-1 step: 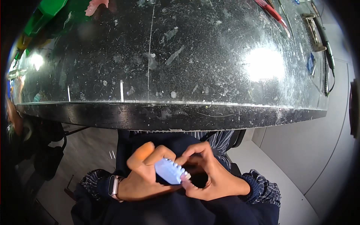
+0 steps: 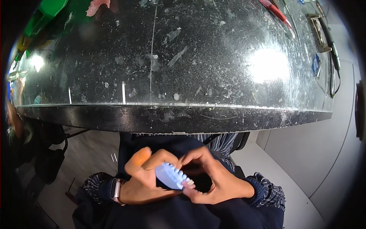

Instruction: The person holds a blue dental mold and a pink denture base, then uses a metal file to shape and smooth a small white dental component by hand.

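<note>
Over my lap, in front of the bench edge, my left hand [image 2: 142, 179] is closed around a light-blue dental cast [image 2: 169, 176]. The cast's row of teeth points toward my right hand. At its near right end sits a small pinkish piece with pale teeth [image 2: 189, 184], partly hidden by fingers. My right hand [image 2: 217, 179] is curled, its thumb pressed against that piece and its index finger reaching to the cast's far side. One fingertip of my left hand is orange. Shadow between the hands hides the other fingertips of my right hand.
Ahead is a scratched dark bench top [image 2: 198, 57] with a thick front edge. A pink piece [image 2: 98, 7] and a green object [image 2: 47, 15] lie far left. At the right are a red-handled tool [image 2: 280, 15], a black pen-like tool with cord [image 2: 335, 57] and a blue scrap [image 2: 315, 63].
The dental cast and my left fingers have shifted slightly left and tilted. My right hand has moved a little with them, its thumb still at the cast's end.
</note>
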`<state>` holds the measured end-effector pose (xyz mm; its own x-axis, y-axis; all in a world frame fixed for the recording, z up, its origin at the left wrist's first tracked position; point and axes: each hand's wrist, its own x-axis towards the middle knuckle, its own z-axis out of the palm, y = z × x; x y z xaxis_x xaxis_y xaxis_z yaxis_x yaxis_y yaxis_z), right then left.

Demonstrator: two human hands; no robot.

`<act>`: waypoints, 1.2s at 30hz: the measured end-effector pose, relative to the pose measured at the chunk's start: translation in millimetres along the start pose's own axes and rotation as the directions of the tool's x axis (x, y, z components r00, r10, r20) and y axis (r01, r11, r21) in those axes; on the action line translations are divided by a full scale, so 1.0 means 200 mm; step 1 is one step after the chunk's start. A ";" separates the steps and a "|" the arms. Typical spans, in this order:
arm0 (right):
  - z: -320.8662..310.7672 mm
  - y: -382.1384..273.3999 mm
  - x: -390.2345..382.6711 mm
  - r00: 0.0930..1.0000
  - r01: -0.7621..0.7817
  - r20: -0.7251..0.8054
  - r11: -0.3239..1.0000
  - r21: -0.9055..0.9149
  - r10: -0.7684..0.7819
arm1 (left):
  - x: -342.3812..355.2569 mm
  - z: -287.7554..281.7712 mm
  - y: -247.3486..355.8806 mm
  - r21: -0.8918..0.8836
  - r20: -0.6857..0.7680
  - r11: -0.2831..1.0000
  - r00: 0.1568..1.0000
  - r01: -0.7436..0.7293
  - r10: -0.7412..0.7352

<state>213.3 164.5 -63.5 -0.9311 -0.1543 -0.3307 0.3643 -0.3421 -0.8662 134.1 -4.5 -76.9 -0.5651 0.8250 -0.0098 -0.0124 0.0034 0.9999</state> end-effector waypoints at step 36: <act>0.04 0.00 -0.03 0.982 -0.154 -0.129 0.983 -0.099 0.141 | -0.02 0.02 0.03 0.414 0.101 0.905 0.984 0.095 -0.149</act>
<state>218.7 157.7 -58.0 -0.8651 -0.0803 -0.4952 0.4999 -0.2206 -0.8375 138.6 -5.7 -70.6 -0.4711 0.8678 -0.1579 0.2769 0.3154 0.9077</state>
